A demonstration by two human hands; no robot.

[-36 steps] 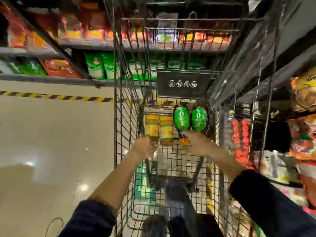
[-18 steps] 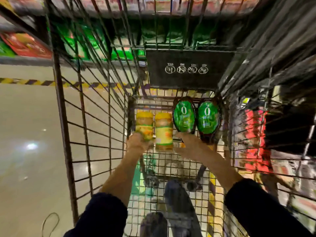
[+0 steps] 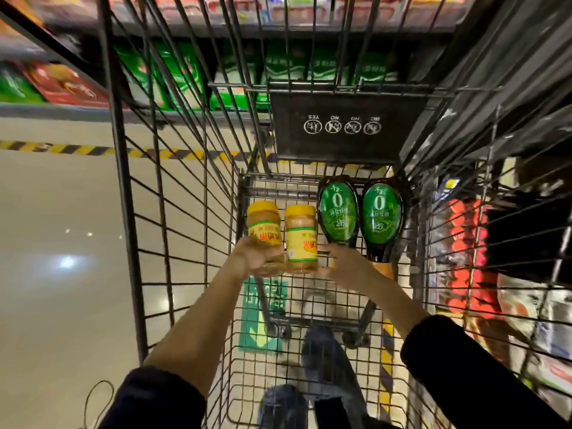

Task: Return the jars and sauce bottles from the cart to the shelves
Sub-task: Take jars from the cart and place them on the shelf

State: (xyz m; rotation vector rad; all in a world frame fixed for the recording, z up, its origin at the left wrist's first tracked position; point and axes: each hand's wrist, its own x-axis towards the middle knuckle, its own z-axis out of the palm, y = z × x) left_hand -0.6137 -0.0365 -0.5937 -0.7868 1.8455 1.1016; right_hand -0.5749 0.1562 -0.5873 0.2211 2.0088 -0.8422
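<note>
Your left hand [image 3: 258, 258] is wrapped around the lower half of the left jar [image 3: 265, 233], at the far end of the cart [image 3: 173, 212] floor. The second jar [image 3: 301, 239] touches it on the right. Your right hand [image 3: 343, 264] closes on the neck of the left sauce bottle [image 3: 338, 209]; its twin [image 3: 381, 218] lies just beside, hard against the cart's right wall. All four crowd the far edge. The near half of the wire floor is bare, and the wire walls rise steeply on both sides.
</note>
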